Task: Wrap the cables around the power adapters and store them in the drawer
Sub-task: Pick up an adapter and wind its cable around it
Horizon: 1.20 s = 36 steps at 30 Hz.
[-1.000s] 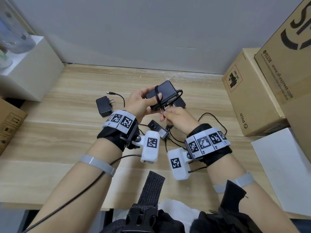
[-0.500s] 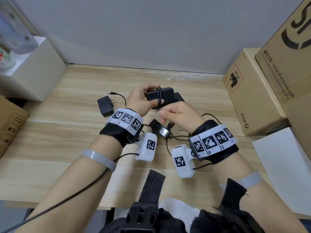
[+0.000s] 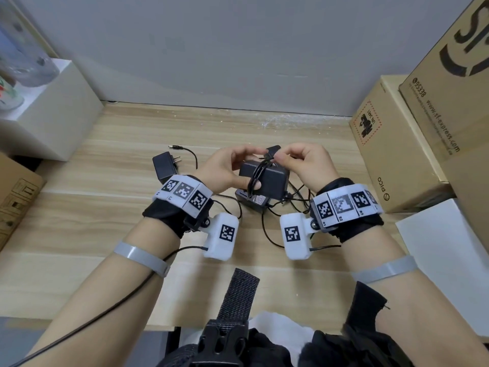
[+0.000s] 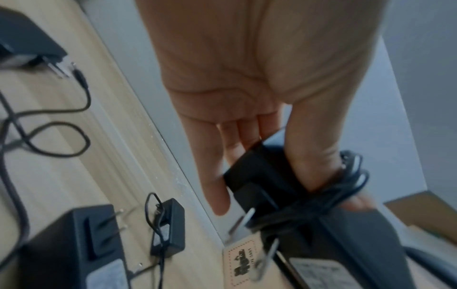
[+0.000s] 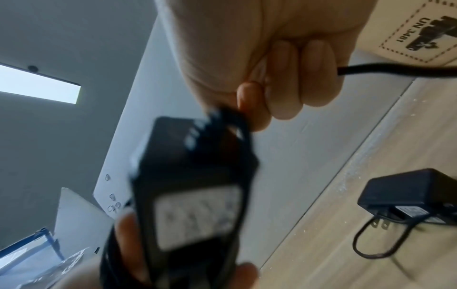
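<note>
My left hand (image 3: pixel 225 169) grips a black power adapter (image 3: pixel 267 178) above the desk, thumb pressed over the cable loops (image 3: pixel 254 178) wound round its middle. My right hand (image 3: pixel 304 162) pinches that thin black cable at the adapter's top far edge. The left wrist view shows the left thumb (image 4: pixel 314 156) under the wound cable (image 4: pixel 336 193) on the adapter (image 4: pixel 257 176). The right wrist view shows the right hand's fingers (image 5: pixel 291 82) curled, pinching cable at the blurred adapter (image 5: pixel 195 187). No drawer is in view.
A second adapter (image 3: pixel 251 202) lies on the wooden desk (image 3: pixel 105 207) under my hands amid loose cable. A third (image 3: pixel 164 167) lies to the left, a fourth (image 3: pixel 274 149) behind the hands. Cardboard boxes (image 3: pixel 391 154) stand right, a white box (image 3: pixel 53 115) left.
The held adapter has been turned and lowered toward me. My right hand has moved from below it up to its top far edge, carrying the cable round.
</note>
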### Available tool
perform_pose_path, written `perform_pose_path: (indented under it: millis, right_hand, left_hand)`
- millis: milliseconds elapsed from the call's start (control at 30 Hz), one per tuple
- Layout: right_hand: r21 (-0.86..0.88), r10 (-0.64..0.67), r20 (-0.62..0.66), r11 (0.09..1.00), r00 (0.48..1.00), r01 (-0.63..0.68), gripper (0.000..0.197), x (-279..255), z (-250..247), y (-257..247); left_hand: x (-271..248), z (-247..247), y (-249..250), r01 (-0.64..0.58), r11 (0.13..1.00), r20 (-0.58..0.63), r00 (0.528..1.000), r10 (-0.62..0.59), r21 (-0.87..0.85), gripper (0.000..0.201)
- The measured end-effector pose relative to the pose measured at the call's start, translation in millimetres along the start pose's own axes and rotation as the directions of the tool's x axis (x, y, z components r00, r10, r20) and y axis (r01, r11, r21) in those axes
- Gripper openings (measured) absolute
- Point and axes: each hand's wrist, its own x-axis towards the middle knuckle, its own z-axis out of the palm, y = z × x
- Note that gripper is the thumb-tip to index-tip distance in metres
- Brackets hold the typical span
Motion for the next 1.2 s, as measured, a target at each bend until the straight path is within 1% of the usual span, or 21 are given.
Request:
perform_pose_path:
  millis: [67,133,167,233,300,367,433,600,733,800,900,967,1033,1100,1200]
  right_hand:
    - [-0.009,0.03,0.027,1.0,0.999,-0.03,0.023,2.8,3.8,10.4]
    - [0.032,0.065,0.053,0.997,0.996,-0.067,0.027,3.1,6.8,17.0]
    - [0.046,0.082,0.088,0.995,0.993,-0.086,0.029,1.3,6.7,17.2]
    - [0.009,0.104,0.185,0.994,0.977,-0.108,0.032,-4.7,5.6,13.1]
    - [-0.023,0.117,0.244,0.993,0.963,-0.115,0.03,-8.3,6.3,12.0]
    - [-0.093,0.128,0.277,0.99,0.952,-0.107,0.029,-8.2,10.4,14.2]
    - [-0.183,0.151,0.316,0.978,0.937,-0.096,0.027,-9.5,15.9,13.5]
    - [-0.21,0.139,0.367,0.976,0.92,-0.064,0.025,-15.5,20.9,2.9]
    - [-0.316,0.148,0.383,0.949,0.912,-0.022,0.029,-16.1,20.7,-2.9]
    - [-0.322,0.111,0.369,0.947,0.923,0.015,0.03,-18.3,20.2,-7.7]
    - [-0.302,-0.002,0.285,0.949,0.959,0.091,0.019,-21.2,16.4,-15.2]
    - [-0.264,-0.042,0.235,0.959,0.971,0.105,0.012,-21.3,13.3,-21.4]
    - [-0.212,-0.082,0.184,0.97,0.979,0.121,0.005,-18.7,9.1,-28.6]
    - [-0.207,-0.101,0.134,0.97,0.986,0.127,0.004,-12.5,3.7,-32.7]
    - [-0.236,-0.095,0.096,0.965,0.991,0.116,0.009,-3.5,-1.8,-30.1]
  left_hand:
    - [-1.4,2.2,0.9,-0.009,0.988,-0.003,1.0,0.009,-0.155,0.064]
    - [-2.6,4.5,3.3,-0.031,0.949,-0.036,0.999,0.021,-0.313,0.059]
    - [-2.2,5.1,4.6,-0.042,0.92,-0.06,0.998,0.02,-0.391,0.057]
    - [-0.3,4.5,6.8,-0.069,0.855,-0.103,0.994,0.019,-0.514,0.05]
    - [2.7,4.3,7.8,-0.084,0.816,-0.143,0.99,0.002,-0.572,0.045]
    - [5.1,6.2,8.2,-0.084,0.819,-0.163,0.986,-0.012,-0.567,0.041]
    - [6.6,8.7,7.7,-0.081,0.841,-0.182,0.983,-0.021,-0.536,0.037]
    - [7.3,9.8,8.7,-0.051,0.908,-0.287,0.955,-0.078,-0.417,0.039]
    - [9.5,10.4,8.0,-0.033,0.953,-0.349,0.934,-0.078,-0.301,0.039]
    - [10.8,10.2,6.3,-0.007,0.977,-0.389,0.918,-0.077,-0.211,0.04]
    - [10.5,8.2,1.5,0.013,1.0,-0.417,0.909,-0.023,-0.025,0.046]
    - [9.7,5.2,-3.0,0.032,0.993,-0.397,0.918,0.015,0.111,0.048]
    - [8.4,3.4,-6.2,0.058,0.97,-0.351,0.936,0.03,0.237,0.05]
    - [7.6,3.1,-9.1,0.069,0.955,-0.277,0.961,0.015,0.29,0.051]
    - [5.2,3.1,-12.0,0.044,0.956,-0.16,0.987,0.003,0.291,0.053]
